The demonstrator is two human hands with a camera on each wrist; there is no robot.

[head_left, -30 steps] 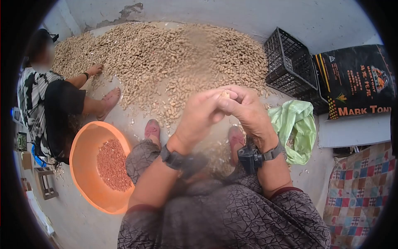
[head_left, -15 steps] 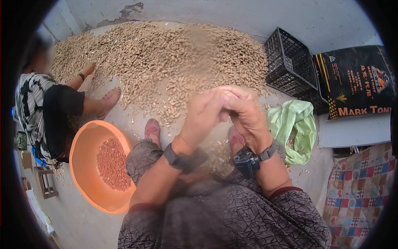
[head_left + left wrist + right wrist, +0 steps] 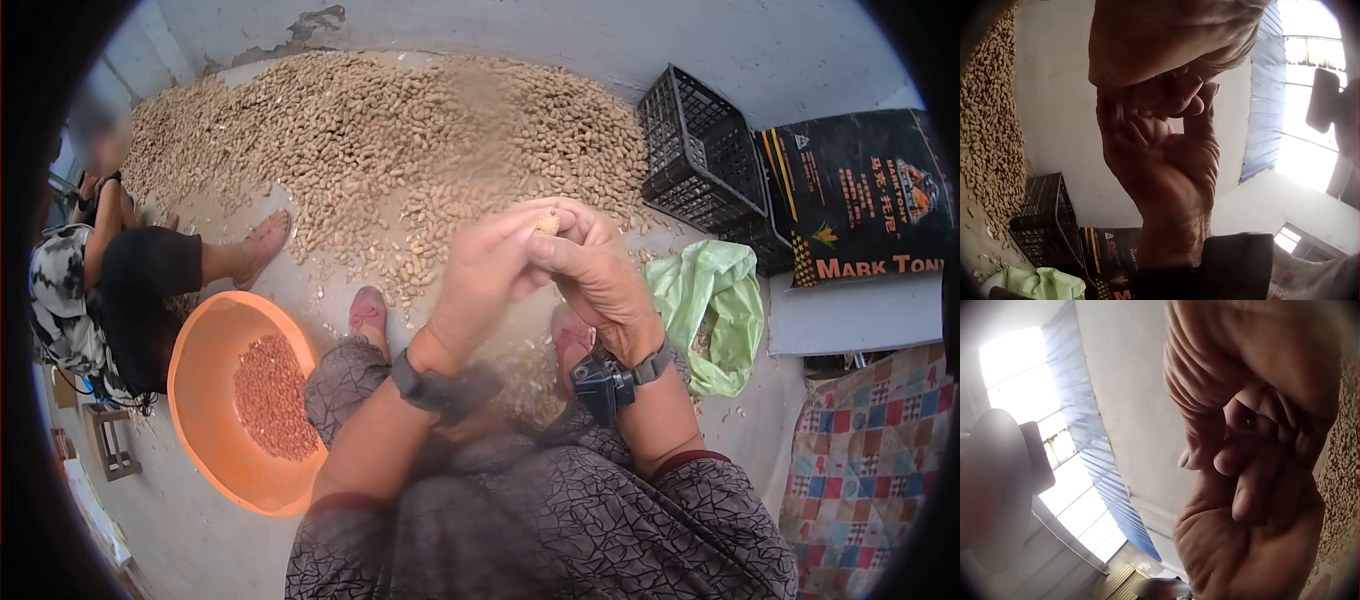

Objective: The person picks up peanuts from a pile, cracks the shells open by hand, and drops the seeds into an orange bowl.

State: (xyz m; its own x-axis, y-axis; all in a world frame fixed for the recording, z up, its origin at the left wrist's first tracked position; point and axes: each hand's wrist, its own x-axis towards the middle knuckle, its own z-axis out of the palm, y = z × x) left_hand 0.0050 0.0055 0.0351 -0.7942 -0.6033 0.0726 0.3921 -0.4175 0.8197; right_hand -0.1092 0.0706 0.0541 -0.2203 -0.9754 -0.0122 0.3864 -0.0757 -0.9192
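In the head view an unshelled peanut (image 3: 547, 222) shows between the fingertips of both hands, held up in front of the body. My right hand (image 3: 595, 270) pinches it, thumb on the near side. My left hand (image 3: 475, 275) meets it from the other side, fingers curled in against the right ones. Both wrist views show the fingers of the two hands interlaced closely, hiding the peanut. Beyond the hands spreads a large heap of unshelled peanuts (image 3: 370, 140). An orange basin (image 3: 205, 400) with red shelled peanuts (image 3: 272, 400) stands left of my knee.
A light green plastic bag (image 3: 725, 340) lies at the right, before a black crate (image 3: 690, 160) and a black printed sack (image 3: 860, 190). Another person (image 3: 150, 265) sits at the left. Broken shells (image 3: 525, 385) lie between my feet.
The two hands closed over the peanut half a second ago, and now it shows again between the fingertips. The person at the left has drawn a hand back from the heap and leaned away.
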